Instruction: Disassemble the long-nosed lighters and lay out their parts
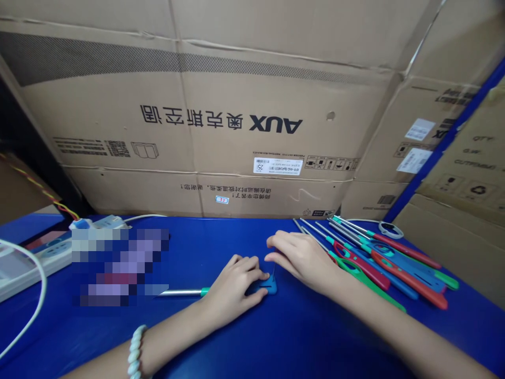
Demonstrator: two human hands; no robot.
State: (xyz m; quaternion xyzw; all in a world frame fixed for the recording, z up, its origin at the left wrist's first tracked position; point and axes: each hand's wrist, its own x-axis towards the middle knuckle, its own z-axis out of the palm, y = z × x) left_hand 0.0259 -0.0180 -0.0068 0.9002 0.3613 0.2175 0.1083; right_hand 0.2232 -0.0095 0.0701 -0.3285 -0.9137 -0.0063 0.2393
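Note:
A blue long-necked lighter (270, 285) lies flat on the blue table, its silver tube pointing left. My left hand (233, 280) is closed over its body and presses it against the tabletop, hiding the middle. Just above the lighter's right end is my right hand (300, 258), its thumb and fingers curled. A thin metal pin (273, 270) runs from below my right thumb down to the lighter's handle. The pin's upper part is hidden by the fingers, and what grips it is only partly visible.
Several red, green, blue and orange long-necked lighters (389, 263) lie piled to the right. A white watch-like band (390, 229) is behind them. At the left sit a white power strip (59, 250) and a cable. A large cardboard box (221, 68) walls off the back.

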